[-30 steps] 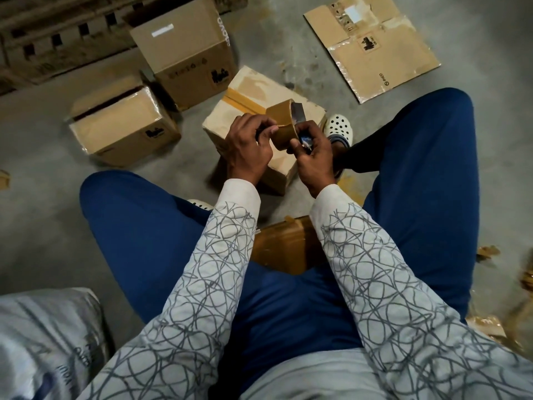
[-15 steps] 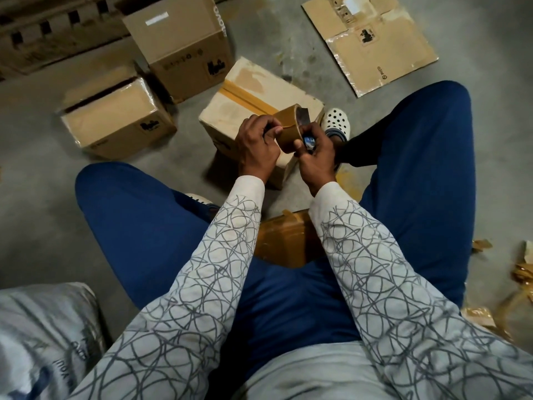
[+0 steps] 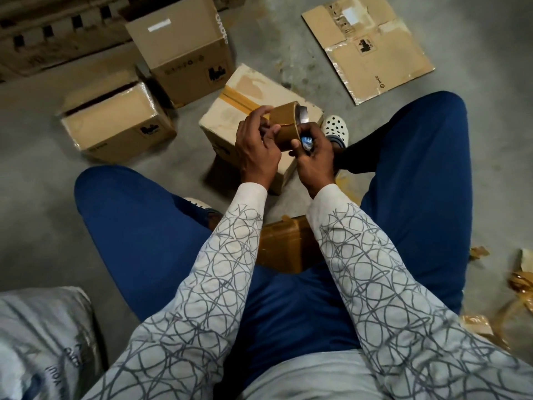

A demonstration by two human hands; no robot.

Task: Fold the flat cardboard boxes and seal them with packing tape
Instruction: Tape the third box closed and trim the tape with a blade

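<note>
A brown packing tape roll [image 3: 284, 122] is held up in front of me by both hands. My left hand [image 3: 256, 151] grips its left side, with fingertips on the tape's outer surface. My right hand [image 3: 314, 160] grips its lower right edge and also has a small shiny blue object [image 3: 306, 142] tucked in its fingers. Directly behind the roll, a folded cardboard box [image 3: 245, 90] sits on the floor with a brown tape strip across its top. A flat cardboard box [image 3: 372, 50] lies unfolded on the floor at the far right.
Two more folded boxes [image 3: 115, 125] [image 3: 178, 44] stand at the left, in front of a wooden pallet [image 3: 43, 33]. A brown taped piece [image 3: 288, 246] lies between my legs. A grey sack [image 3: 37, 342] is at lower left. Tape scraps [image 3: 519, 287] litter the right floor.
My hands stay on the tape roll in front of the box. My left fingers have shifted along the roll's surface and the roll has turned slightly.
</note>
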